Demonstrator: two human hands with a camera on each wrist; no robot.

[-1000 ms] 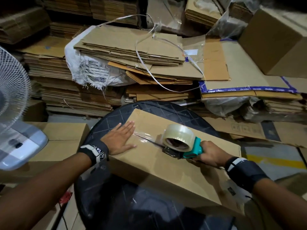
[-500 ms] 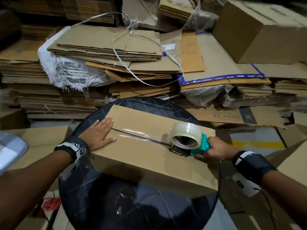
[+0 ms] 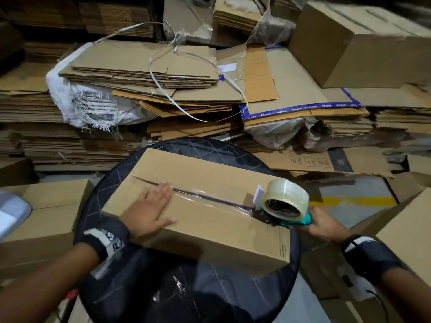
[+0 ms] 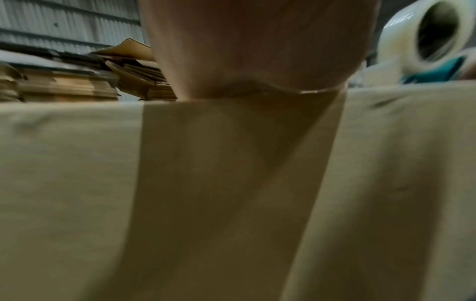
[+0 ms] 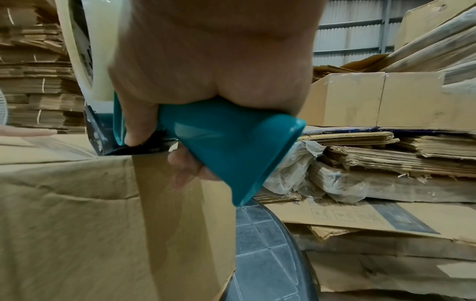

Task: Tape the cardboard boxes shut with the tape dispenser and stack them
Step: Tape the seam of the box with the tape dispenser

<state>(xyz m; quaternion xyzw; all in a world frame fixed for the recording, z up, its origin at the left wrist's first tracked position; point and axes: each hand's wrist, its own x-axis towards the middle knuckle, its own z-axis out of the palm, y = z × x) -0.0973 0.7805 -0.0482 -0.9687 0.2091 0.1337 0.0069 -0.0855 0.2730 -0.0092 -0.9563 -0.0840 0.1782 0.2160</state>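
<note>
A long cardboard box [image 3: 210, 220] lies on a round dark table [image 3: 163, 287]. Clear tape runs along its top seam. My left hand [image 3: 151, 208] lies flat with straight fingers on the box top, over the seam near the middle. My right hand [image 3: 324, 223] grips the teal handle of the tape dispenser [image 3: 283, 205], which sits at the box's right end with its clear tape roll upright. In the right wrist view my fingers wrap the tape dispenser's teal handle [image 5: 226, 146] and tape runs down the box's end face [image 5: 64, 213]. The left wrist view shows tape on the box side [image 4: 77, 183].
Stacks of flattened cardboard [image 3: 140, 73] and a white woven sack [image 3: 93, 106] fill the back. Assembled boxes stand at the left [image 3: 42, 217], far right [image 3: 403, 241] and upper right [image 3: 363, 40]. Loose strapping [image 3: 177, 101] loops over the stacks. A fan base [image 3: 11, 210] shows at the left edge.
The dispenser has travelled right along the seam to the box's right end, laying tape. My left hand slid from the box's left end toward the middle, over the seam.
</note>
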